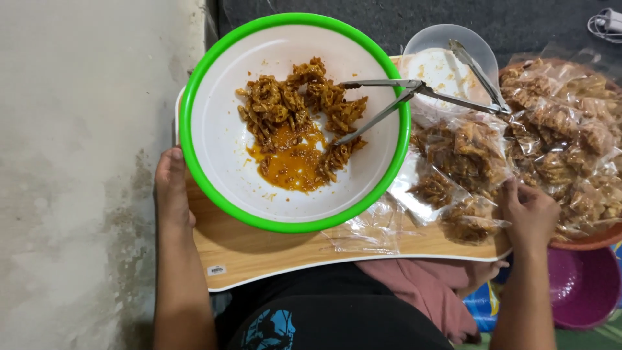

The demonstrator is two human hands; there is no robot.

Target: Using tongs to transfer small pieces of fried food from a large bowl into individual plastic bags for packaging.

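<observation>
**Hands at a tray of seasoned snacks**

On the left edge of the wooden tray (259,249), the left hand (172,188) grips the rim of a big white bowl (220,149) with a bright green edge, thumb lying along the outside of the rim. The bowl covers most of the tray's left and middle. Inside it sits a heap of twisted, orange-brown snack pieces (298,107) toward the far side, with a pool of oily orange sauce (291,162) below them. Metal tongs (414,91) rest across the bowl's right rim, tips in the snack heap, handles reaching out over a clear plastic container (447,58) that stands just beyond the tray's far right corner.

At the tray's right edge the right hand (528,210) rests on clear plastic bags filled with the same snack (466,162), fingers curled down onto one bag; whether it actually pinches the bag cannot be told. An empty flat bag (369,230) lies near the tray's near edge, partly under the bowl. More filled bags pile in a reddish basin (593,241) to the right, and a purple basin (583,285) sits below that. Pink cloth (421,288) lies on the person's lap under the tray.
</observation>
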